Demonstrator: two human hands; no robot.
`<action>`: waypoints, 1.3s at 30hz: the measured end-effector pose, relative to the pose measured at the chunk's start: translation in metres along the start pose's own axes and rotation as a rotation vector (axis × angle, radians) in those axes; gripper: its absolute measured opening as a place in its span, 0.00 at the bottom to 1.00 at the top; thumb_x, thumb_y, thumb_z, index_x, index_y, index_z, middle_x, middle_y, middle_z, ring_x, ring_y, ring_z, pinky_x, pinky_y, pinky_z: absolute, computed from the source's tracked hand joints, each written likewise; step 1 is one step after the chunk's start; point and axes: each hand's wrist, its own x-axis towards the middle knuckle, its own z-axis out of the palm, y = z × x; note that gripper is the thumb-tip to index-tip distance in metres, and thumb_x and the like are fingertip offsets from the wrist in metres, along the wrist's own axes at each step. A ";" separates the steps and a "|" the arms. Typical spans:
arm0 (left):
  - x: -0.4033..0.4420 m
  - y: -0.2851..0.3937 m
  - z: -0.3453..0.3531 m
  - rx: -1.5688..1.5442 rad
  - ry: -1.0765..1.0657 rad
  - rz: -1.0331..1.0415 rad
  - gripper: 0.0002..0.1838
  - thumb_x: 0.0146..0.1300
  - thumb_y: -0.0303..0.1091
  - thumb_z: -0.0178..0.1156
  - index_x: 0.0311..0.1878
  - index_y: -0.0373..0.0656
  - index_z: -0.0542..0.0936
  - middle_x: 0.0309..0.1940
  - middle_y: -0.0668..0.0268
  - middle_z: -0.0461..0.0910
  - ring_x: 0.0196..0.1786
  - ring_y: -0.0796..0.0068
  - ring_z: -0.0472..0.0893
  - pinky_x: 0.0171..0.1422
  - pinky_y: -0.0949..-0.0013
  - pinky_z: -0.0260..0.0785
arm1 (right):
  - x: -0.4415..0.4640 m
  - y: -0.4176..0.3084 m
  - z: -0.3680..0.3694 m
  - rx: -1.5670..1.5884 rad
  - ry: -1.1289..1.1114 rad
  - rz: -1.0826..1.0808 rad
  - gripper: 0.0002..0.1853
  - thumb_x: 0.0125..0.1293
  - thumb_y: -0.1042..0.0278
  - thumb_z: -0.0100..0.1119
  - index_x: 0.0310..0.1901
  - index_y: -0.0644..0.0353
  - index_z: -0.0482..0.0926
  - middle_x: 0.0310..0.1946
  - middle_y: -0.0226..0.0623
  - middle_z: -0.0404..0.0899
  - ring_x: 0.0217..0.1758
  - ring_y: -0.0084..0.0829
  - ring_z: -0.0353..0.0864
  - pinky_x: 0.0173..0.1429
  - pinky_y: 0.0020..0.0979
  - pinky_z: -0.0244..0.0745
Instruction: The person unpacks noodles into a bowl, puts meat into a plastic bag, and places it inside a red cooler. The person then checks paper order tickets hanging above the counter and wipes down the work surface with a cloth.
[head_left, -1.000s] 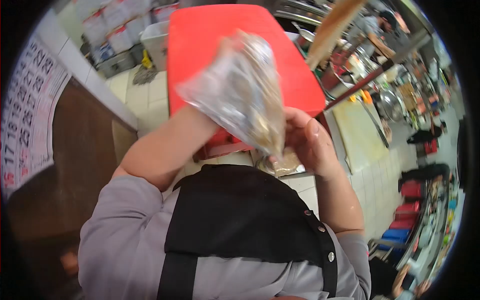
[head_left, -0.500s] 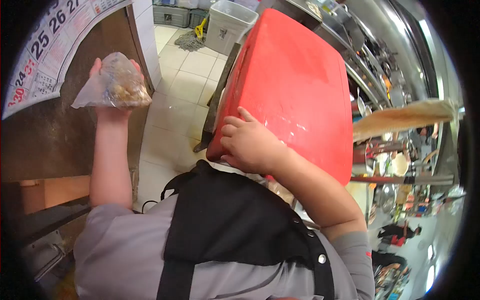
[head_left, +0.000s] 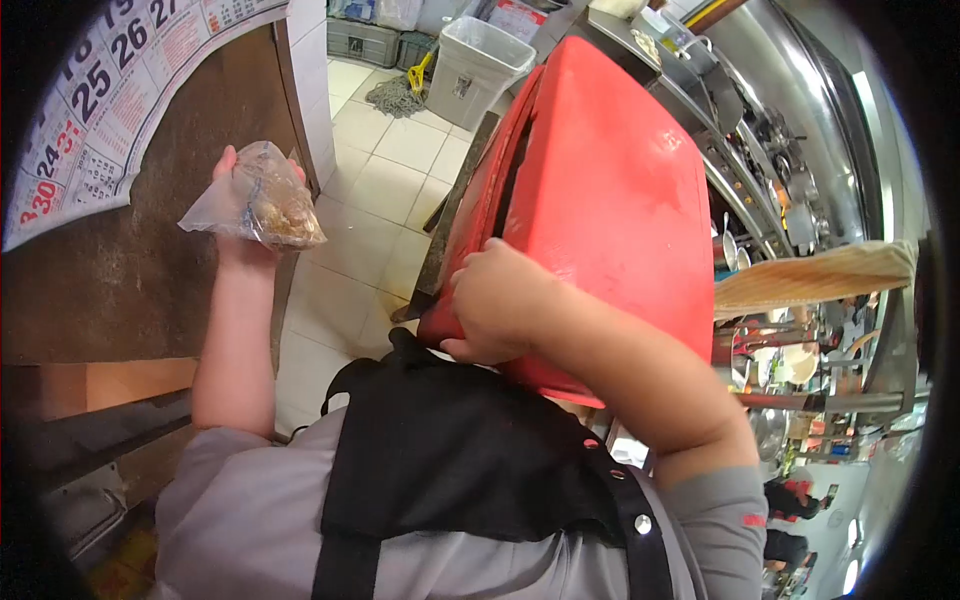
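Observation:
A clear plastic bag (head_left: 275, 205) with brownish food pieces inside rests in my left hand (head_left: 227, 163). The bag covers most of the palm, and fingertips show at its upper edge. My right hand (head_left: 500, 300) is curled over the near edge of a red lid (head_left: 625, 200) on a large red cooler box (head_left: 492, 165). A dark gap shows between lid and box along the left side, so the lid is tilted up. The lid hides the inside of the box.
To the left, a big calendar (head_left: 95, 130) hangs over a brown board (head_left: 190, 110). Ahead on the tiled floor (head_left: 385, 200) are a grey bin (head_left: 475, 75) and a mop (head_left: 397, 95). Metal shelving with cookware lines the right, near a hanging cloth (head_left: 815, 280). People (head_left: 790, 500) are farther back.
The red lid has come up from the box, opening a dark gap on its left side, with my right hand at its edge. My left hand and the bag appear slightly lower and farther right.

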 end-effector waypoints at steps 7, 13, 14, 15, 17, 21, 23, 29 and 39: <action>0.003 -0.032 0.030 0.210 -0.014 -0.083 0.29 0.74 0.60 0.50 0.50 0.38 0.77 0.39 0.54 0.81 0.39 0.58 0.84 0.40 0.57 0.81 | -0.168 0.012 -0.045 0.149 0.673 0.017 0.11 0.54 0.60 0.71 0.27 0.59 0.82 0.33 0.38 0.80 0.45 0.41 0.81 0.50 0.43 0.74; 0.042 -0.097 0.090 0.447 -0.135 -0.230 0.27 0.73 0.60 0.53 0.51 0.41 0.78 0.37 0.58 0.81 0.37 0.60 0.84 0.41 0.58 0.81 | -0.343 0.043 -0.022 -0.092 0.911 0.530 0.14 0.61 0.67 0.67 0.48 0.60 0.80 0.45 0.43 0.79 0.49 0.42 0.80 0.56 0.42 0.74; 0.059 -0.112 0.097 0.462 -0.223 -0.219 0.27 0.71 0.59 0.57 0.53 0.41 0.77 0.39 0.58 0.81 0.39 0.61 0.84 0.43 0.60 0.81 | -0.368 0.049 -0.015 -0.167 0.901 0.619 0.16 0.62 0.68 0.67 0.51 0.60 0.79 0.47 0.44 0.79 0.49 0.42 0.80 0.56 0.42 0.74; 0.074 -0.133 0.106 0.476 -0.311 -0.209 0.28 0.70 0.57 0.61 0.55 0.40 0.75 0.42 0.58 0.82 0.41 0.62 0.84 0.45 0.62 0.81 | -0.388 0.052 -0.009 -0.251 0.885 0.698 0.18 0.63 0.69 0.66 0.54 0.60 0.79 0.49 0.45 0.79 0.50 0.42 0.80 0.57 0.42 0.74; 0.101 -0.179 0.128 0.642 -0.406 -0.022 0.34 0.65 0.56 0.69 0.60 0.37 0.72 0.47 0.56 0.82 0.46 0.61 0.85 0.51 0.64 0.80 | -0.402 0.037 -0.013 0.020 0.882 0.890 0.21 0.70 0.68 0.62 0.64 0.57 0.76 0.60 0.45 0.76 0.63 0.43 0.75 0.70 0.45 0.68; 0.104 -0.263 0.176 1.337 -0.391 0.532 0.51 0.54 0.62 0.76 0.67 0.32 0.65 0.55 0.45 0.81 0.58 0.51 0.83 0.63 0.58 0.76 | -0.406 0.037 -0.020 0.278 0.866 0.979 0.21 0.71 0.74 0.62 0.64 0.63 0.77 0.62 0.40 0.79 0.67 0.37 0.76 0.76 0.37 0.67; 0.106 -0.288 0.178 1.574 -0.436 0.548 0.51 0.55 0.63 0.75 0.66 0.31 0.65 0.56 0.42 0.81 0.59 0.48 0.83 0.65 0.54 0.75 | -0.393 0.029 -0.025 0.249 0.854 1.015 0.22 0.71 0.71 0.63 0.65 0.60 0.77 0.63 0.43 0.79 0.67 0.38 0.76 0.76 0.39 0.66; 0.116 -0.331 0.143 2.126 -0.592 0.468 0.44 0.60 0.65 0.66 0.67 0.37 0.71 0.57 0.42 0.83 0.58 0.43 0.84 0.62 0.47 0.76 | -0.369 0.025 -0.020 0.103 0.810 1.026 0.18 0.68 0.70 0.62 0.58 0.62 0.78 0.57 0.44 0.79 0.61 0.40 0.77 0.70 0.39 0.69; 0.094 -0.312 0.148 2.544 -0.844 0.515 0.25 0.68 0.53 0.59 0.58 0.44 0.86 0.57 0.51 0.85 0.63 0.47 0.80 0.70 0.45 0.69 | -0.351 0.007 -0.018 -0.006 0.811 1.030 0.12 0.64 0.68 0.62 0.47 0.64 0.79 0.46 0.47 0.78 0.50 0.42 0.80 0.58 0.40 0.75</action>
